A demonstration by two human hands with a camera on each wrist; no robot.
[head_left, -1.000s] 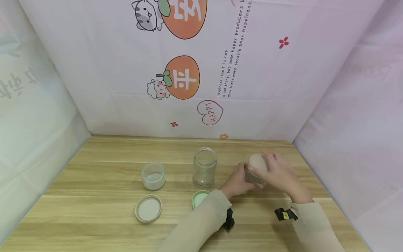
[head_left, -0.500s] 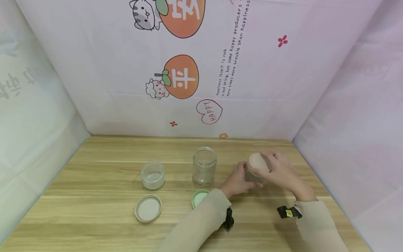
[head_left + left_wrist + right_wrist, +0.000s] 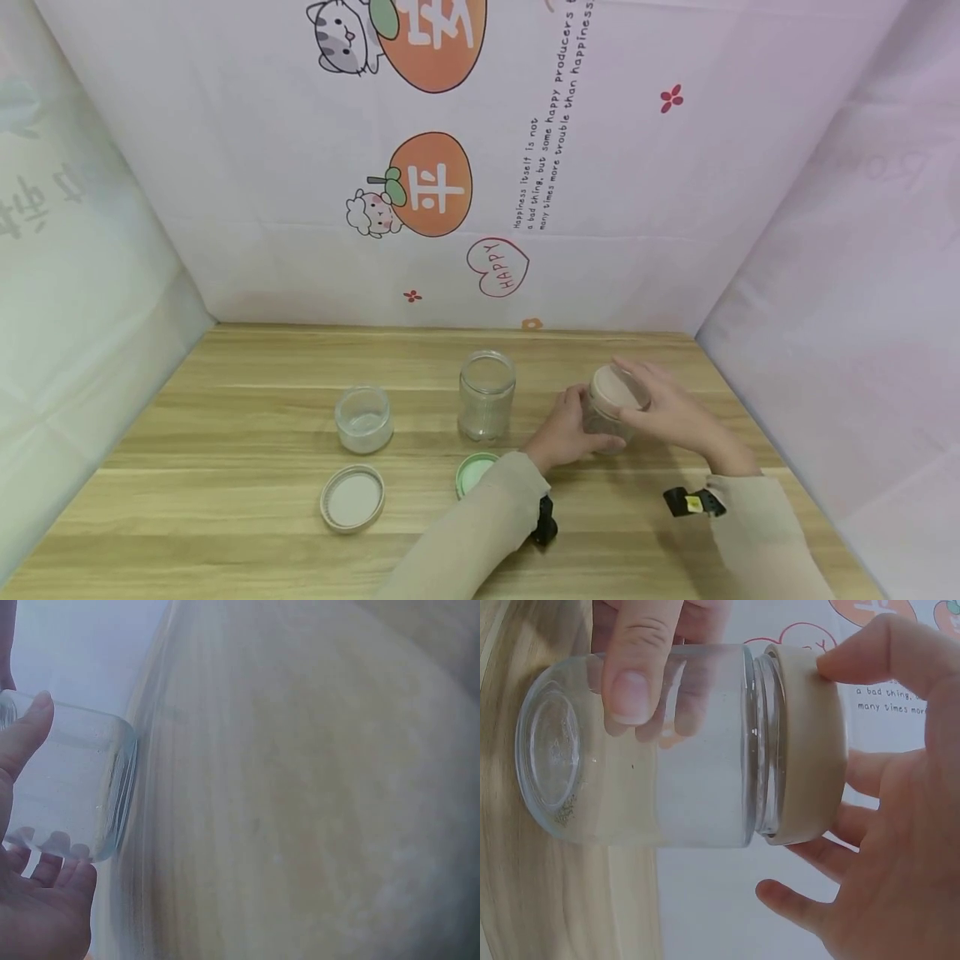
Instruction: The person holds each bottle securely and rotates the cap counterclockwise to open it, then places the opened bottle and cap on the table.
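A clear glass jar [image 3: 604, 421] stands on the wooden tabletop [image 3: 225, 433] at about 3 o'clock from the middle of the tabletop, toward its right edge. The left hand [image 3: 564, 433] wraps the jar's body from the 9 o'clock side; in the right wrist view its thumb [image 3: 634, 671] lies across the glass, and the other fingers show through the glass behind it, so this grip is closed round the jar. In the left wrist view the jar's base [image 3: 120, 795] rests against the wood.

The right hand [image 3: 667, 408] comes over the top from 3 o'clock. Its grip is curled about the beige lid [image 3: 613, 385] that sits on the jar's mouth. The right wrist view shows a fingertip [image 3: 855, 664] on the lid's rim and other fingers spread below the lid's side [image 3: 810, 742]. Whether the lid is screwed tight or loose cannot be told.

At 9 o'clock from the held jar a taller open glass jar [image 3: 487, 395] stands upright, well apart from the hands. Further toward 9 o'clock is a short open glass jar [image 3: 364, 418]. A white lid [image 3: 352, 498] lies flat at 6 o'clock from the short jar. A green lid [image 3: 472, 473] lies at 6 o'clock from the taller jar, partly covered by the left sleeve [image 3: 480, 533].
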